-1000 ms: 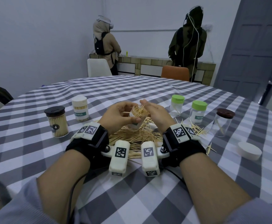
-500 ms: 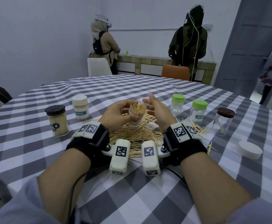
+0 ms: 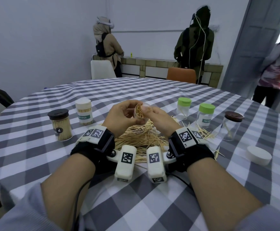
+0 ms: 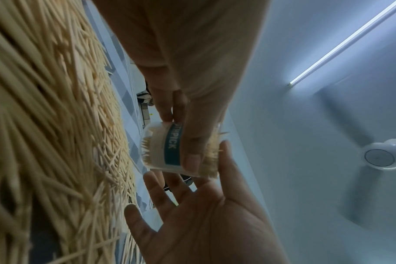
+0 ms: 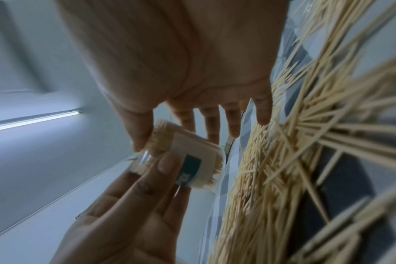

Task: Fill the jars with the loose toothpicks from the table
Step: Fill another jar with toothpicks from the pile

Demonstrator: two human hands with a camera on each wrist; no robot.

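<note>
The left hand (image 3: 121, 116) grips a small clear jar (image 3: 141, 112), thumb on one side of the wall and fingers curled round the other, and holds it in the air between the two hands, above the table. The jar is tilted, its long axis leaning so the open mouth faces up and back toward the person; it looks packed with toothpicks, whose tips stand a little proud of the rim. The right hand (image 3: 160, 121) is relaxed, fingers straight and spread, holding nothing; its thumb lies against the rim at the mouth, seemingly pressing the tips level. From the right wrist view the jar (image 5: 181, 157) sits just beyond that thumb, with the spread fingers (image 5: 211, 123) behind it. Directly below the jar lies the pile of loose toothpicks (image 3: 141, 137) on the checked tablecloth (image 3: 136, 205), running every way. The right hand is free and nearer the pile, so it would likely do any further gathering. The white lid (image 3: 258, 155) lies well off to the right, on that hand's side. The two green-capped jars (image 3: 194, 110) stand beyond the pile.
</note>
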